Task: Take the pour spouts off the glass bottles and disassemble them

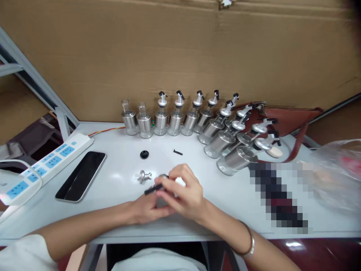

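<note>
My right hand (pixel 187 192) pinches a small black plastic lever (pixel 153 189) between thumb and fingers, above the front of the table. Close against it, my left hand (pixel 145 209) is closed, its thumb reaching under the right fingers. What the left fingers grip is mostly hidden by the right hand. Just beyond the hands lies a silver pour spout (pixel 144 176) on its side. Farther back are a round black stopper (pixel 144 154) and a second thin black lever (pixel 178 152), both loose on the white tabletop (pixel 118 165).
Several glass bottles with steel sleeves and spouts (pixel 176 122) line the back and right. Two bottles without spouts (pixel 144 124) stand at the row's left. Leftward lie a phone (pixel 81 177) and power strip (pixel 46 169); rightward, a brown bag (pixel 290 118) and clear plastic bag (pixel 335 177).
</note>
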Tool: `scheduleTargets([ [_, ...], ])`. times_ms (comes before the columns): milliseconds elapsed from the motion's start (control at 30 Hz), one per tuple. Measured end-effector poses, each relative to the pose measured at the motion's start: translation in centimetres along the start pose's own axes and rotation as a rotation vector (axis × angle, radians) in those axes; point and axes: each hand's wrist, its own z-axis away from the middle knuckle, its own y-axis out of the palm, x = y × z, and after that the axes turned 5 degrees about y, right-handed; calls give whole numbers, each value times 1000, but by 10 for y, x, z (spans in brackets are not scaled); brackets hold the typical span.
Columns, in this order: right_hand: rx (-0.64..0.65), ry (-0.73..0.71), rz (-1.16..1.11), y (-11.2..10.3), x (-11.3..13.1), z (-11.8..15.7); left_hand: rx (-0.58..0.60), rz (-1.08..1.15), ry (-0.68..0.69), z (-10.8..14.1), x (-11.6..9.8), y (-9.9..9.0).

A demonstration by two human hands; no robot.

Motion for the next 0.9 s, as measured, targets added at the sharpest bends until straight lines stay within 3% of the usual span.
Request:
scheduleTargets([
  [100,-131,99,-174,8,-17,-10,-82,76,-56,-2,-1,0],
  [267,-77,166,-271,-2,-23,-10,-174,186,-146,-6,1,4],
  [433,41,173,-342,-4,-32,-7,-158,255,-192,-7,0,3],
  [700,6,83,-69,-9,-50,-3,-72,298,-254,-7,4,2],
  [900,174,12,-155,-17,-61,-7,-73,321,-252,-6,4,0],
])
